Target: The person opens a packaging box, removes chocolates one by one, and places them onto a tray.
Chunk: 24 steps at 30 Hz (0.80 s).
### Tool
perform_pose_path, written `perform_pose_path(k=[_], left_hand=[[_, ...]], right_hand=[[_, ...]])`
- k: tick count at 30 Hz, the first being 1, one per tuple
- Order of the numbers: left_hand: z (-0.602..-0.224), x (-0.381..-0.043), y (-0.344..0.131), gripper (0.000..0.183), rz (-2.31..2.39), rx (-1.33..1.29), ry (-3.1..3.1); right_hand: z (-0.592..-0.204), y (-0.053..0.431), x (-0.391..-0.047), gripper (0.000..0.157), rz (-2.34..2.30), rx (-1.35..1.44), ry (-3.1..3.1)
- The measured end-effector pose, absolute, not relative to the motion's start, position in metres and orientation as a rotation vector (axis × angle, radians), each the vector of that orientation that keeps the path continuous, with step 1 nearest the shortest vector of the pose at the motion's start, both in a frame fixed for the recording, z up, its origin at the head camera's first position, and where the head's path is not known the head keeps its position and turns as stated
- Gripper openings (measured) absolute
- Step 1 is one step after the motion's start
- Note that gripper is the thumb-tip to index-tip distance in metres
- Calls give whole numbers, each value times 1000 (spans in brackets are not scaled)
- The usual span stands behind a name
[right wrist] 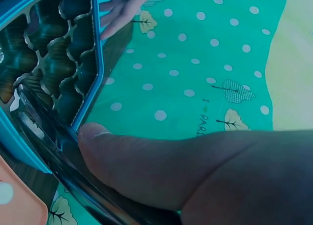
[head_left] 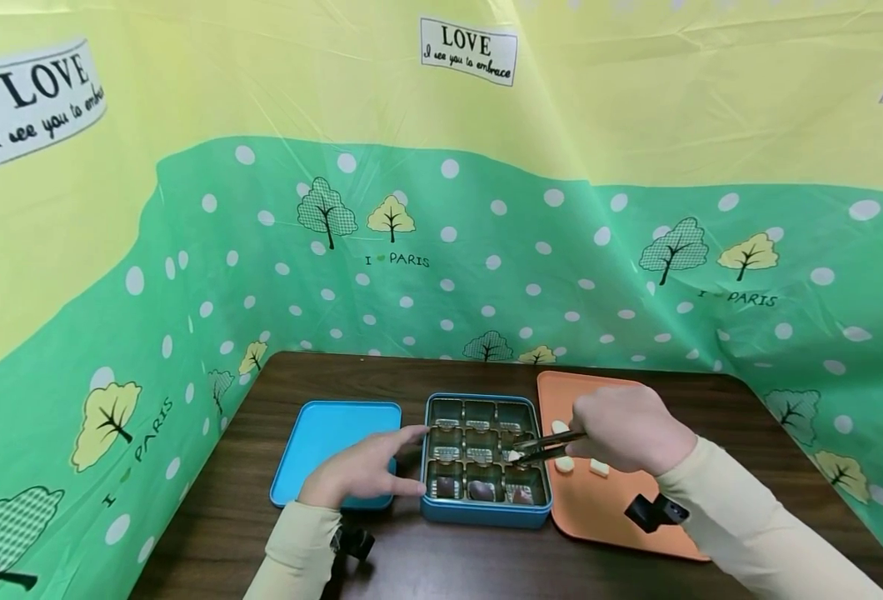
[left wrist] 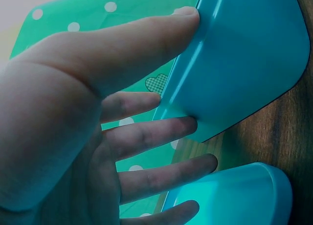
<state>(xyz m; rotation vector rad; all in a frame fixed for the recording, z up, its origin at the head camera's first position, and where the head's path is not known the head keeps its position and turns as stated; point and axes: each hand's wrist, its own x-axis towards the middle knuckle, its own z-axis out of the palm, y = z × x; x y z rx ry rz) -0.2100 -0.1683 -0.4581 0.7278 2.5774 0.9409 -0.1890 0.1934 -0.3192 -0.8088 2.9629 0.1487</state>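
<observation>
1. Blue box point(head_left: 486, 514), rectangular, uncovered, upright on the table point(head_left: 479, 571); fitted with a dark compartment insert point(head_left: 464, 462) of three rows by three.
2. Dark pieces point(head_left: 481, 490), purplish to reddish, one in each compartment of the box's near row.
3. Left hand point(head_left: 366, 467), at the box's left side. Grip spread wide, fingers extended, holding nothing; thumb on the left wall near the rim, index fingertip at the same rim farther back.
4. Right hand point(head_left: 629, 425), above and to the right of the box. Grip closed firmly round the tongs, thumb laid along them.
5. Tongs point(head_left: 542, 456), dark and glossy, reaching over the box's right rim, tips at the right compartment of the middle row.
6. White piece point(head_left: 515, 456), small, at the tong tips in the box; whether clamped or resting cannot be told.
7. Orange tray point(head_left: 595, 521), flat, round-cornered, just beside the box on its right.
8. Pale pieces point(head_left: 599, 468), several, on the tray near the box.
9. Blue lid point(head_left: 336, 433), shallow, to the box's left, partly under the left hand.
10. Patterned cloth point(head_left: 486, 283), green and yellow with trees and dots, hung behind the box.
</observation>
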Motion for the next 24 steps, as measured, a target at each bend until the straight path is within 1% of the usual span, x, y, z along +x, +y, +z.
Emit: perform_pose_path(k=[2, 13, 24], left_hand=[[-457, -210, -168, 90, 940, 728, 2578], [-455, -209, -168, 90, 933, 716, 2584], [-457, -208, -168, 89, 934, 728, 2575]], right_hand=[[-321, 191, -189, 37, 192, -810, 2982], [-327, 185, -183, 40, 312, -903, 3098], [-332, 185, -182, 48, 483, -930, 3138]])
